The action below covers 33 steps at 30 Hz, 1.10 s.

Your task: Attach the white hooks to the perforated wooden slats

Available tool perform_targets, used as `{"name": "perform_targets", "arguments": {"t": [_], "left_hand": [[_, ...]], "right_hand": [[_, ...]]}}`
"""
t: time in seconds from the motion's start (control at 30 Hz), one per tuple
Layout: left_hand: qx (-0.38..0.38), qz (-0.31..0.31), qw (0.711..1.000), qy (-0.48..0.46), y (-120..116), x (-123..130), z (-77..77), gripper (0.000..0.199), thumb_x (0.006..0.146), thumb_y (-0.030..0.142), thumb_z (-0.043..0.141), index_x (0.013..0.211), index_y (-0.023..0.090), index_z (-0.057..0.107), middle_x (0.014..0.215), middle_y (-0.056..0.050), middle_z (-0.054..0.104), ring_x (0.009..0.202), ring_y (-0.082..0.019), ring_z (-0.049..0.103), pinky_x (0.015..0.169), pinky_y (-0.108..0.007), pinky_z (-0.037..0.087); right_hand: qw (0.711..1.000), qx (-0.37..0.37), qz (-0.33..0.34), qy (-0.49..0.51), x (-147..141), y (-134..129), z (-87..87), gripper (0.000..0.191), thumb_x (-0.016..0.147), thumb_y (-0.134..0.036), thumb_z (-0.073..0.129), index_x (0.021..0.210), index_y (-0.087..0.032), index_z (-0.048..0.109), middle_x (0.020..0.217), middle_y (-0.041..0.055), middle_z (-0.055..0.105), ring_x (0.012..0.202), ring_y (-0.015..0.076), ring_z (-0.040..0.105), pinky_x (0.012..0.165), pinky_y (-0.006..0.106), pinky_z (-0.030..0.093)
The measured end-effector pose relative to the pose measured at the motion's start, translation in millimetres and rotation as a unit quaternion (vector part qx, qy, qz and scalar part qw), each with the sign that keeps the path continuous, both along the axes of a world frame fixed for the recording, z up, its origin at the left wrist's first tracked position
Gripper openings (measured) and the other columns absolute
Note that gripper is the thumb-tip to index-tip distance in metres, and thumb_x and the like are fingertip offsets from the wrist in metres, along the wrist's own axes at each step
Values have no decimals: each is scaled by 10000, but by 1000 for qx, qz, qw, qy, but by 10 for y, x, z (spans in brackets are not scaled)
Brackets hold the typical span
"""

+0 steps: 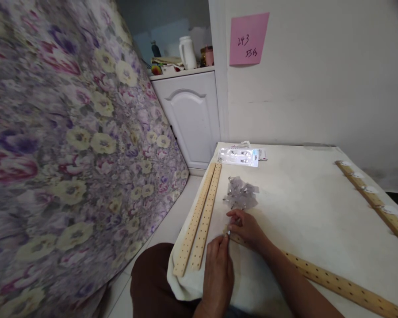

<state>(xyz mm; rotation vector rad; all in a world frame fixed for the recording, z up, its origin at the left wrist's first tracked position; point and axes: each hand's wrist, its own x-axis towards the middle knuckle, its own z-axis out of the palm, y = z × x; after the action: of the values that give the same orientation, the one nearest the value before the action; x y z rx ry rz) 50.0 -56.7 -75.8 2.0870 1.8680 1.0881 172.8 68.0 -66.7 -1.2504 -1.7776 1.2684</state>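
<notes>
In clear-plastic packet (238, 157), silver metal fittings (244, 153); more among heaped translucent plastic bags (241, 198). Pinching tiny silver metal piece (229, 232) with right hand (247, 227), at end of tan perforated wooden strip (318, 274); left hand (219, 258) alongside, grip impossible to tell. Underneath, cream cloth-covered table (301, 190); beyond, white cabinet (192, 117).

1. Perforated wooden strip (333, 275): pale, long and narrow, with dark holes in rows along its length. Lies obliquely on the white-covered tabletop (298, 198), near end at the lower right edge of the view, far end at the hands; middle partly hidden by the right forearm.
2. Metal fitting (229, 232): small, silvery, at the strip's far end, between the fingertips of left hand (218, 263) and right hand (247, 227); exact shape too small to tell.
</notes>
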Motion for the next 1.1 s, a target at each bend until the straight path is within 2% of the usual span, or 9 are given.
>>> {"name": "perform_targets", "arguments": {"t": [0.33,0.57,0.7,0.83,0.97,1.1], "left_hand": [[-23,-3,1000,-3,-21,-8,9,485,854,42,391,1315,183,449,1209,-130,524,1142,-233,493,968,-464,456],[-21,0,1000,-15,-12,-7,32,465,871,70,396,1320,186,442,1212,-125,526,1150,-228,491,984,-443,445],[-19,5,999,-28,-20,-23,-1,443,887,83,384,1318,181,421,1232,-124,515,1176,-224,472,1009,-439,420],[-1,9,999,-44,-29,-29,-1,374,893,107,399,1257,182,444,1185,-119,523,1144,-226,481,991,-427,422],[3,-3,998,-66,-37,-22,70,255,899,117,390,1117,193,498,1070,-98,544,1050,-218,513,927,-403,444],[-1,-14,996,-83,-53,-11,127,188,899,121,377,996,203,516,989,-77,549,972,-210,525,863,-380,453]], "right_hand": [[999,11,9,36,40,-9,-1,304,675,-219,649,972,-165,689,909,63,688,804,198,639,756,319,494],[999,17,-9,32,43,-28,46,313,730,-233,597,1021,-144,672,872,65,692,730,183,636,708,306,500],[994,100,-34,-24,51,-53,75,277,768,-206,535,1005,-144,664,924,83,691,773,193,635,737,320,494],[981,179,-46,-62,110,-124,221,237,795,-179,495,969,-164,655,930,80,683,831,198,628,767,324,485],[980,169,-47,-91,454,-296,374,194,824,-246,507,959,-207,640,886,39,673,719,169,618,696,307,491],[977,139,-50,-152,1104,-569,282,200,794,-335,574,943,-217,636,944,50,646,792,192,616,722,311,498]]}}
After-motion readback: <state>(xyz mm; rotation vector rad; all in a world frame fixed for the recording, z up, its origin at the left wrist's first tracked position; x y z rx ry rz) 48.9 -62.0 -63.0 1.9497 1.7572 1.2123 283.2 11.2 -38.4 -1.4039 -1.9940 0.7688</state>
